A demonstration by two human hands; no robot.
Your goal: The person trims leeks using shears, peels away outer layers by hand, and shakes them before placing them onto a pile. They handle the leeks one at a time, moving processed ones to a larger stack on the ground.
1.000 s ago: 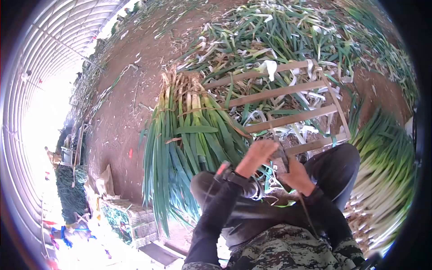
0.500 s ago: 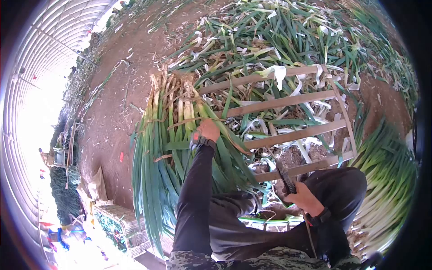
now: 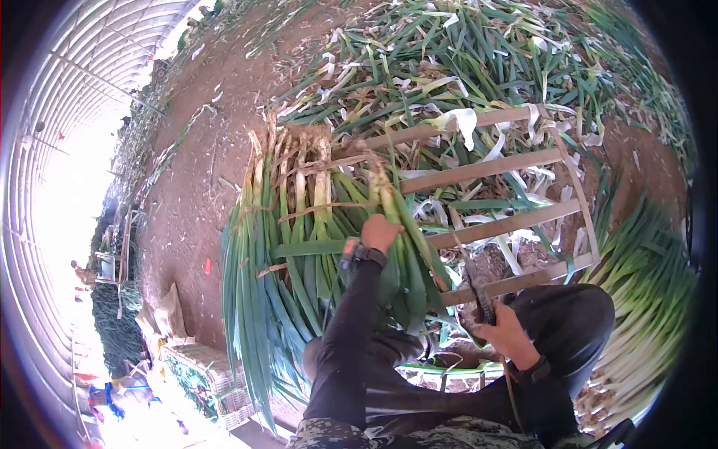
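My left hand (image 3: 380,233) is closed around a few leeks (image 3: 384,187), their roots pointing away from me. Beneath and to the left lies a thick pile of leeks (image 3: 258,247), white ends up and green leaves hanging toward me. Near my right knee, my right hand (image 3: 508,333) grips a dark air blow gun (image 3: 480,293) with a thin nozzle pointing up and away. A thin hose runs down from that hand. The gun is apart from the leeks.
A wooden slatted rack (image 3: 493,217) stands in front of me, partly under the leeks. Behind it spreads a heap of stripped leaves (image 3: 479,60). Cleaner leeks (image 3: 636,299) lie at my right. A woven basket (image 3: 213,367) sits at the lower left on bare soil.
My left hand has moved right, drawing a few leeks away from the pile toward the rack. My right hand and the blow gun have barely moved.
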